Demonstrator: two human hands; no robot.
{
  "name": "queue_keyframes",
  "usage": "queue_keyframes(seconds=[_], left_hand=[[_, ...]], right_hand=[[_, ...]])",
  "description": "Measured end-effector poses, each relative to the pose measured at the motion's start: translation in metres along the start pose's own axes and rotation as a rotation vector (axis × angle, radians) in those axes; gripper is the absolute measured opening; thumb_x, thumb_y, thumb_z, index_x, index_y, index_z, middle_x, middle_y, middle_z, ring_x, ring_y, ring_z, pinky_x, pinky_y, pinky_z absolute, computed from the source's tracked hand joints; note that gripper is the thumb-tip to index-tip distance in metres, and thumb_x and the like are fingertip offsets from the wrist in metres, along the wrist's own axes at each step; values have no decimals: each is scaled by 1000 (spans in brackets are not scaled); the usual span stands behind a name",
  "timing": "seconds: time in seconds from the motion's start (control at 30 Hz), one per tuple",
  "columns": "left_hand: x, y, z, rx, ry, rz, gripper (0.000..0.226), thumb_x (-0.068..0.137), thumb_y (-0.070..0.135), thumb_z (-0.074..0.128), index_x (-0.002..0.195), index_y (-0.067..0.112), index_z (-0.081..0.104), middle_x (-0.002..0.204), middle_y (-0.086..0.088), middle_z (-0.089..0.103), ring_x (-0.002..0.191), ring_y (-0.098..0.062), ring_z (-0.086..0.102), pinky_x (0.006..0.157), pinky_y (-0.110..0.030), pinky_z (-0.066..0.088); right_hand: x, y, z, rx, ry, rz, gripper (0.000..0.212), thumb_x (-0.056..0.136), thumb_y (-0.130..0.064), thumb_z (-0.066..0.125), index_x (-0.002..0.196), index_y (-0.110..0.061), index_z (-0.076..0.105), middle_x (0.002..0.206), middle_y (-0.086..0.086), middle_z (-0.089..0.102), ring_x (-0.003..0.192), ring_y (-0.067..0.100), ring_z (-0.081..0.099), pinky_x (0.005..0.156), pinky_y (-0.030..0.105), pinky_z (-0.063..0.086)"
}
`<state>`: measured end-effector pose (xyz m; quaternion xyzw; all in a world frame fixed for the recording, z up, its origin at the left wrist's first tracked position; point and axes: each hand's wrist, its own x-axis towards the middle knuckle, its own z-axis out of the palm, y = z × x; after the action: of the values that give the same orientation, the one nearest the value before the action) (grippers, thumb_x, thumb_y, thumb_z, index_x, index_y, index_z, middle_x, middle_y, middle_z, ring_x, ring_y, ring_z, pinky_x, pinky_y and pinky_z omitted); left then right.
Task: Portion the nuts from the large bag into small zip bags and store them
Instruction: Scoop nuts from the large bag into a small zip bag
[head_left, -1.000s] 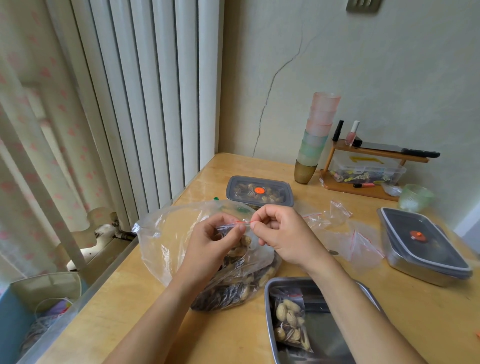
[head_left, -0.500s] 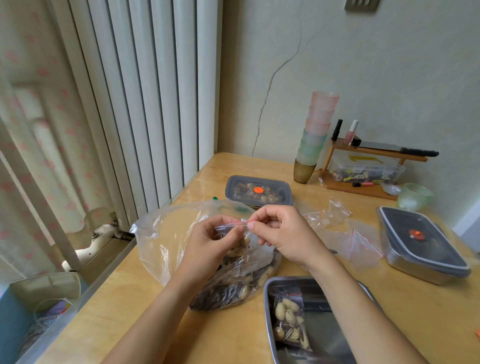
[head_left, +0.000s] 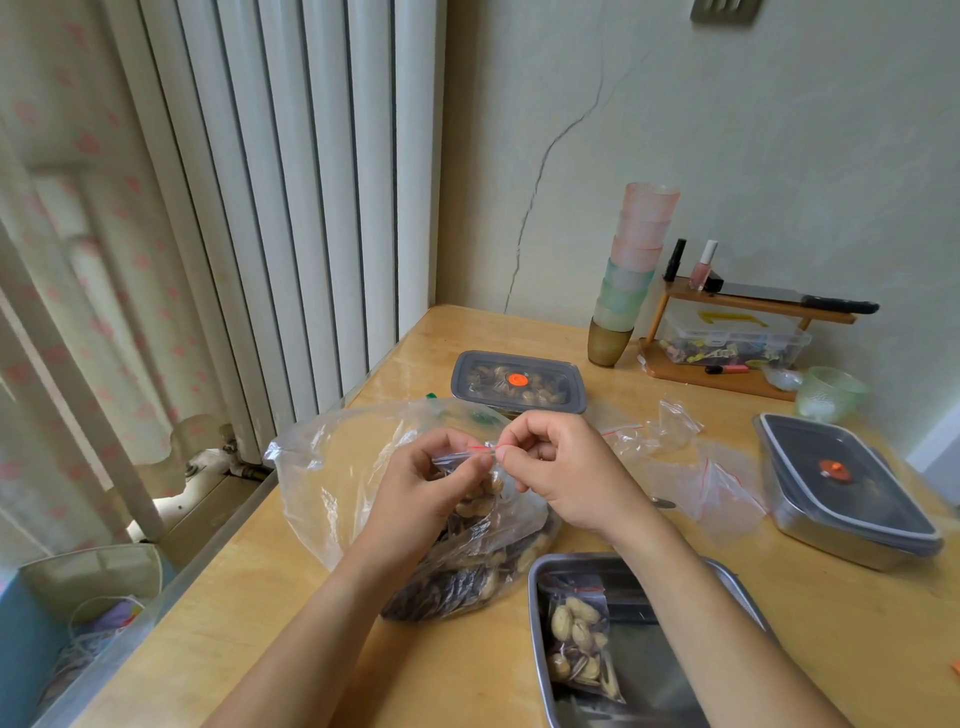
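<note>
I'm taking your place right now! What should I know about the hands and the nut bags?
Left hand and right hand both pinch the red zip strip of a small zip bag with nuts in it, above the large bag.
The large bag lies open on the table, with nuts left inside.
Done: one filled bag lies in the open metal tray; a lidded box behind holds nuts.
Left: close this zip, put the bag in the tray, then fill the empty zip bags right of the hands.

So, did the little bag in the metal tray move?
No. The little bag stays at the left end of the metal tray, just as far from the lidded box of nuts.
</note>
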<state>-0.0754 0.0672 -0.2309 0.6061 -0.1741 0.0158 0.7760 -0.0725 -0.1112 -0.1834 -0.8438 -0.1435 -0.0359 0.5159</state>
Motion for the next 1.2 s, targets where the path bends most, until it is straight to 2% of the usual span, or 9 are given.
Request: queue_keyframes(seconds=[0.17, 0.3, 0.5, 0.57, 0.7, 0.77, 0.93, 1.03, 1.2], left_hand=[[1, -1, -1, -13, 8, -21, 11, 94, 11, 71, 91, 0, 68, 69, -7, 60, 61, -16, 51, 57, -26, 44], [1, 0, -3, -13, 12, -17, 12, 94, 8, 71, 90, -2, 67, 72, -13, 61, 63, -20, 53, 58, -27, 46], [0, 1, -2, 10, 19, -26, 14, 92, 10, 74, 90, -2, 68, 74, -13, 63, 67, -23, 55, 61, -30, 46], [0, 1, -1, 17, 21, -29, 14, 93, 12, 73, 92, -1, 70, 72, -11, 62, 66, -22, 54, 60, -29, 46], [-2, 1, 4, 10, 28, -42, 14, 96, 11, 70, 97, -3, 68, 72, -10, 61, 64, -18, 54, 58, -24, 47], [-1, 2, 2, 28, 53, -33, 10, 96, 10, 69, 94, 0, 68, 73, -9, 64, 65, -17, 57, 60, -25, 49], [1, 2, -1, 25, 59, -33, 9, 96, 6, 69, 87, 4, 69, 72, -10, 63, 65, -18, 56, 61, -26, 47], [2, 0, -2, 37, 56, -30, 8, 96, 7, 69, 89, 3, 70, 73, -9, 63, 67, -18, 56, 61, -26, 46], [1, 0, -3, 48, 58, -16, 7, 95, 9, 72, 90, 3, 72, 74, -9, 64, 68, -18, 56, 61, -27, 47]], right_hand=[[0, 1, 0, -3, -5, -7, 8, 93, -16, 71, 84, -17, 72, 65, -7, 66, 64, 13, 62, 62, 28, 47], [-1, 0, -1, 5, -37, -5, 7, 95, -15, 71, 88, -17, 71, 68, -7, 66, 65, 12, 63, 62, 24, 46], [-2, -1, -2, -84, -15, -79, 13, 94, -19, 72, 84, -26, 71, 75, -7, 70, 71, 23, 66, 70, 41, 56], [-1, 0, -1, -153, 8, -89, 14, 95, -22, 70, 84, -29, 70, 75, -7, 69, 71, 20, 66, 69, 38, 55], [-1, -1, 2, -286, 8, -95, 11, 100, -22, 63, 89, -24, 67, 74, -13, 62, 66, 3, 58, 62, 15, 44], [-2, -1, 2, -311, 8, -94, 11, 101, -21, 61, 91, -22, 65, 76, -13, 59, 67, 2, 55, 63, 13, 41], [-1, -1, 2, -274, 11, -67, 10, 100, -23, 63, 90, -26, 65, 80, -11, 65, 70, 7, 59, 64, 17, 47], [-1, -1, 1, -218, 4, -52, 8, 97, -25, 66, 89, -27, 67, 81, -7, 68, 73, 14, 63, 71, 30, 53], [-2, -2, -1, -175, -9, -60, 6, 94, -26, 71, 88, -26, 70, 77, -3, 68, 67, 7, 56, 67, 27, 50]])
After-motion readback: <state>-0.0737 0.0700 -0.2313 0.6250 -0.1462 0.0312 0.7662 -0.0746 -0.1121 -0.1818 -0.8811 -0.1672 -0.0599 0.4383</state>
